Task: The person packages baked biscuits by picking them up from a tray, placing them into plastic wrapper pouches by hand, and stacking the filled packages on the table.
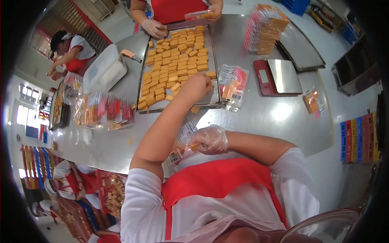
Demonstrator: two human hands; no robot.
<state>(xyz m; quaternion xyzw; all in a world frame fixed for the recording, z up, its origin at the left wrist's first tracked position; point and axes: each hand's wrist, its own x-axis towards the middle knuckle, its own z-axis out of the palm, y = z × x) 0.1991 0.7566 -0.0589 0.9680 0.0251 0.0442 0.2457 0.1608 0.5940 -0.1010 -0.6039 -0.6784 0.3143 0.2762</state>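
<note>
At the steel desk (263, 133), we note first what escapes us. The fingertips of our left hand (198, 86) are largely hidden behind its own knuckles; the hand is curled downward over the biscuits (174, 60), and we cannot tell whether it pinches one. These lie in loose rows in the tray (207, 100), thinning at the near right corner. Our right hand (213, 140), in clear film, is closed on a plastic pack (184, 150) near our apron (219, 176); the left forearm passes close beside the pack, glare blurs its print, and its contents are hard to count. Left arm reaches forward and inward, elbow bent; right forearm lies across our front, wrist turned inward. Beyond the tray, a co-worker (178, 10) is cut off above the chest, gloved hand at the far left corner.
</note>
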